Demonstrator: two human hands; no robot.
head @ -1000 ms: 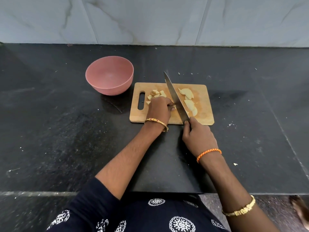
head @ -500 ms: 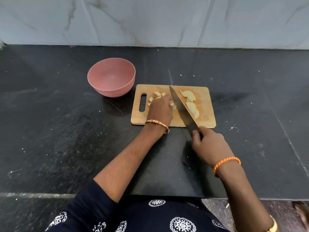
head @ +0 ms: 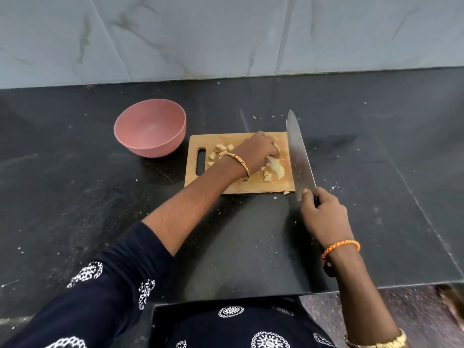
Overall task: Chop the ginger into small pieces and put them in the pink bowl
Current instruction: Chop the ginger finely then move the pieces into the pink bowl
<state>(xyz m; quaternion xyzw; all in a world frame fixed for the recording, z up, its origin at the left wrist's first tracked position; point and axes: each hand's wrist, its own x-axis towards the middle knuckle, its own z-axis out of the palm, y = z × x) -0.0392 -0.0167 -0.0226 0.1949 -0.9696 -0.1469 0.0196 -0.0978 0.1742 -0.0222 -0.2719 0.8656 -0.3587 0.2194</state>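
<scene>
Reaching across the cutting board (head: 241, 187), the left hand (head: 258, 153) curls over the uncut ginger slices (head: 277, 169), apparently to reposition them, while the right hand (head: 324, 214), clamped on the knife (head: 298, 156), holds it aside; the pink bowl (head: 150, 126) waits beside the board.

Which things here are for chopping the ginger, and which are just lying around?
For the job:
- ginger slices and small pieces
- knife in the right hand
- left hand on the slices
- cutting board
- pink bowl

Just lying about:
- crumbs on the black counter
</scene>
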